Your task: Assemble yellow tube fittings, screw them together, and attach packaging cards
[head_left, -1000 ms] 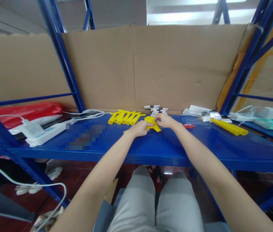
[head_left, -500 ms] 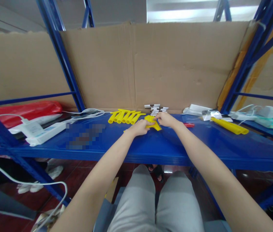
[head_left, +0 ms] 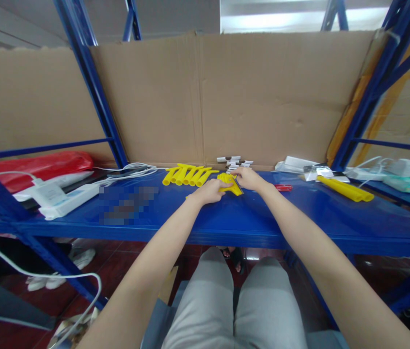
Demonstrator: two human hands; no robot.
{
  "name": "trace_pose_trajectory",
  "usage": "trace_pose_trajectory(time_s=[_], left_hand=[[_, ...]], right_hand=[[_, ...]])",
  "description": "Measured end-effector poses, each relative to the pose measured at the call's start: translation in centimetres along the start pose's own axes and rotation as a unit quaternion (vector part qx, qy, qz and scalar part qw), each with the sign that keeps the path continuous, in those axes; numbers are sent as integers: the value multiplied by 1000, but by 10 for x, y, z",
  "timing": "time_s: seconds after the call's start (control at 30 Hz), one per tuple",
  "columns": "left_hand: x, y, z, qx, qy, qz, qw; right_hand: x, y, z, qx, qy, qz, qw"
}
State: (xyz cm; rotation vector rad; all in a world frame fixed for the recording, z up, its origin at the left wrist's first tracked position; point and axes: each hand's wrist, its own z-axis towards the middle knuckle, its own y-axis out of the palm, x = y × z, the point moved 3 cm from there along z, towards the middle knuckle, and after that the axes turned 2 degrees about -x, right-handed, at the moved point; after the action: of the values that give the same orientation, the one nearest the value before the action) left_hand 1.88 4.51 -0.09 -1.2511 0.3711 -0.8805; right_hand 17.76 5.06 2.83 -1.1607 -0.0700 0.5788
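Observation:
My left hand (head_left: 211, 190) is wrapped around a yellow scraper (head_left: 234, 189) low over the blue shelf, its wide head pointing right. A thin dark edge shows along that head. My right hand (head_left: 247, 178) is at the far right end of the head, fingers pinched together; what they grip, if anything, is too small to make out. Small white-and-brown pieces (head_left: 231, 159) lie in a heap just beyond my right fingers. Left of my hands, several more yellow scrapers (head_left: 186, 175) lie in a row, their hollow handle ends facing me.
A red screwdriver-like item (head_left: 283, 187) lies right of my hand. Farther right are two yellow tubes (head_left: 345, 188) and white packets (head_left: 295, 164). A white power strip (head_left: 72, 200) with cables and a red bag (head_left: 45, 169) occupy the left. Cardboard (head_left: 281, 97) walls the back.
My right hand has shifted slightly back from the scraper's face to the far end of its head. The scraper has turned a little; my left hand stays nearly still.

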Motion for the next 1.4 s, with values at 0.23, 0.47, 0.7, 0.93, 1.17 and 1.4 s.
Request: trace_pose_trajectory(time_s=[0.23,0.47,0.7,0.93,1.17,1.4], left_hand=[[2,-2,1,1,1,29,1000],[8,-6,-3,9,-10,35,999],[13,-6,-6,1,-42,97,994],[16,-4,-5,-18,-59,147,987],[24,-5,-4,-24,-96,191,977],[27,-4,-2,-26,-128,200,971]], right_hand=[[2,8,-7,-62,233,325,914],[-4,12,-14,-102,274,486,823],[-8,13,-14,-99,258,500,821],[-7,15,-13,-111,252,468,840],[-3,18,-11,-112,243,463,845],[4,25,-7,-119,219,473,845]])
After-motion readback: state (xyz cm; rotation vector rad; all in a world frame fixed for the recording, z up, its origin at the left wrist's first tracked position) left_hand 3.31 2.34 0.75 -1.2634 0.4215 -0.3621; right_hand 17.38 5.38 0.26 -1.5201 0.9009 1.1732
